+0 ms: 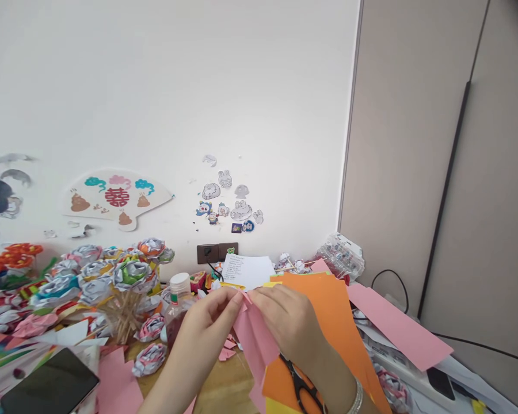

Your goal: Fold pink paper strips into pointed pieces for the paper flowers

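A folded strip of pink paper (255, 336) hangs from my fingertips above the table. My left hand (216, 316) pinches its top edge between thumb and forefinger. From the other side my right hand (289, 316) grips the same paper, its fingers close to the left thumb. Creases run down the strip, and its lower end reaches toward the tabletop. Under my right wrist lie black-handled scissors (303, 386), partly covered by the arm, on sheets of orange paper (328, 305).
Paper flowers (133, 273) crowd the left side, near a bundle of wooden sticks (127, 316) and a white-capped bottle (180, 284). A phone (49, 382) lies front left. Pink sheets (397, 322) and a power strip (408, 362) are at right. A handwritten note (248, 270) stands behind.
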A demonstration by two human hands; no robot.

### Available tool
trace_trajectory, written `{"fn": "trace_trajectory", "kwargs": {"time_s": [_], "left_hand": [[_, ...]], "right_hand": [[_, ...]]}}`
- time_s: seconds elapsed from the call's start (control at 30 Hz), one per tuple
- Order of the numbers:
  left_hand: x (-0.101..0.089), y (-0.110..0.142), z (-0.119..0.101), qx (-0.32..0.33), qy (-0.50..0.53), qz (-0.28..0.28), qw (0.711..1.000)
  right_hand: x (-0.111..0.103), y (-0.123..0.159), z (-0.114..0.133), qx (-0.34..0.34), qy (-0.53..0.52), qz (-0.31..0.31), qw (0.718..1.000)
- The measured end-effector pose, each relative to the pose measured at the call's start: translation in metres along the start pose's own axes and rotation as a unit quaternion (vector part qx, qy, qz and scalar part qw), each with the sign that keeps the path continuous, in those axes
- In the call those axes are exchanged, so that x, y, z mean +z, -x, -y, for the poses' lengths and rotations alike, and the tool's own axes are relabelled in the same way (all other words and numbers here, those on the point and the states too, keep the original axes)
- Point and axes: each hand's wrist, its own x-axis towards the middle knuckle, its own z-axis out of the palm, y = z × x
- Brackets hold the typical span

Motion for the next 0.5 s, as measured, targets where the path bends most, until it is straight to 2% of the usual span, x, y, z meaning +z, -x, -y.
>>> {"fn": "trace_trajectory", "kwargs": {"time_s": [0.13, 0.23, 0.3, 0.37, 0.43, 0.5], "left_hand": [[0.0000, -0.0028, 0.0008, -0.022, 0.046, 0.006, 0.999], [0.0001, -0.0034, 0.0013, -0.032, 0.031, 0.017, 0.999], [-0.0003, -0.0026, 0.0016, -0.016, -0.003, 0.015, 1.000], [-0.0009, -0.0013, 0.0016, 0.002, -0.042, 0.015, 0.999], [-0.0015, -0.0003, 0.0012, 0.018, -0.074, 0.020, 0.997], [-0.0024, 0.0002, 0.0003, 0.031, -0.091, 0.028, 0.995]], "right_hand": [[0.0016, 0.0019, -0.0024, -0.048, 0.060, 0.015, 0.997], [0.0002, 0.0007, -0.0009, -0.033, 0.029, 0.019, 0.999], [-0.0020, -0.0018, 0.0017, 0.027, -0.050, 0.014, 0.998], [-0.0038, -0.0045, 0.0042, 0.127, -0.147, 0.016, 0.981], [-0.0044, -0.0060, 0.0056, 0.229, -0.235, 0.036, 0.944], [-0.0041, -0.0061, 0.0052, 0.297, -0.306, 0.059, 0.902]]}}
